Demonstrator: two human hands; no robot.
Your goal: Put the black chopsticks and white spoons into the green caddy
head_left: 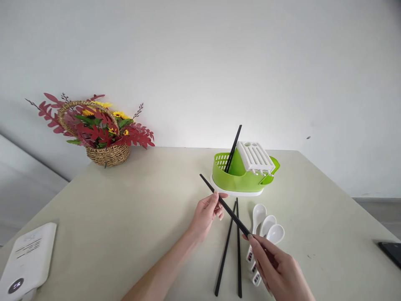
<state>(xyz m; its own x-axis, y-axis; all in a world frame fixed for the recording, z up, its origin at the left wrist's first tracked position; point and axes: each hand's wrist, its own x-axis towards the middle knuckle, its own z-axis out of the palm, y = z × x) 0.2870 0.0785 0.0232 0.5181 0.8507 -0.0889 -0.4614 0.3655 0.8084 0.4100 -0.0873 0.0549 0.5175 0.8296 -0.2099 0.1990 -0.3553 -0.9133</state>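
Observation:
A pair of black chopsticks (232,214) is held slantwise above the table between my two hands. My left hand (208,211) pinches it toward its upper left end, and my right hand (272,261) grips the lower right end. Below lie two more black chopsticks (226,255), spread apart at their near ends. Beside them, partly under my right hand, are three white spoons (259,214) with printed handles. Behind my hands stands a green cutlery holder (236,182) with a white slotted top (256,155). Black chopsticks (234,146) lean upright in its left compartment.
A wicker basket (108,155) with red leaves and yellow flowers stands at the back left. A white device with a small display (28,259) lies at the left edge. A dark phone-like object (390,252) sits at the right edge. The wall rises behind the table (125,209).

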